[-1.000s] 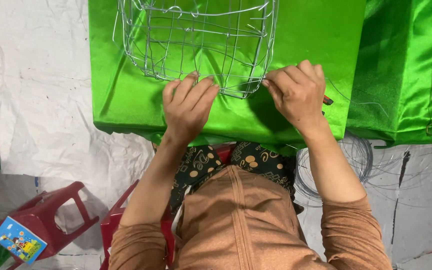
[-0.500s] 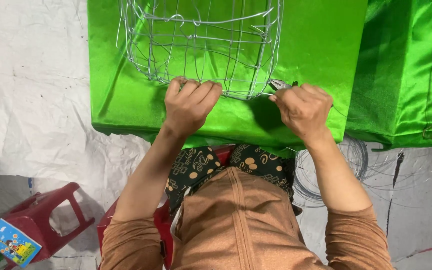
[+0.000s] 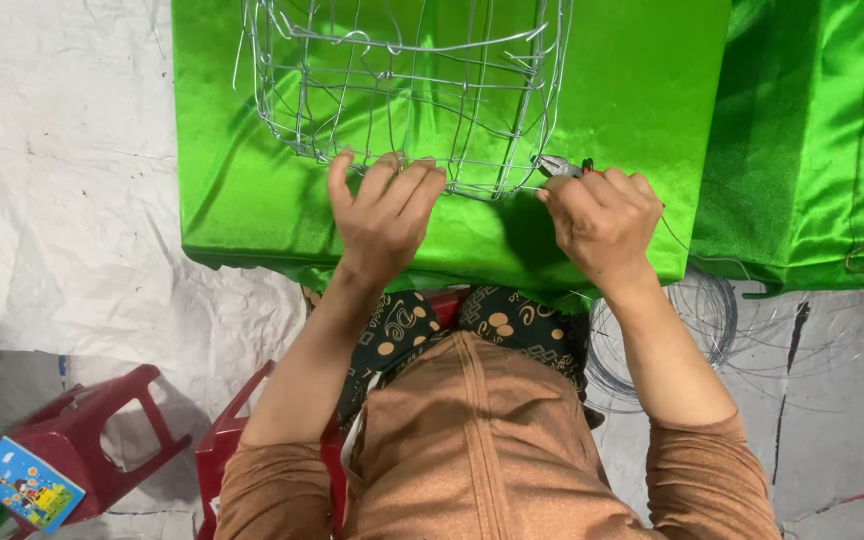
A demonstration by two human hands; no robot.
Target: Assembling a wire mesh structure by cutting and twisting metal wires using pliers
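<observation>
A wire mesh frame [image 3: 402, 90], bent into a basket-like shape, rests on a table covered in shiny green cloth [image 3: 242, 190]. My left hand [image 3: 384, 215] grips the frame's near edge with the fingers curled over the wire. My right hand [image 3: 602, 220] is closed around a pair of pliers [image 3: 564, 167]; their metal jaws stick out to the left and touch the frame's lower right corner. The handles are mostly hidden in my fist.
A second green-covered surface [image 3: 822, 150] stands to the right with a wire piece on it. A coil of loose wire [image 3: 687, 320] lies on the floor by my right arm. A red plastic stool [image 3: 102, 430] and a small colourful box [image 3: 27, 485] sit lower left.
My right hand has closed into a fist on the pliers and brought their jaws to the frame's corner. My left hand stays on the frame's edge.
</observation>
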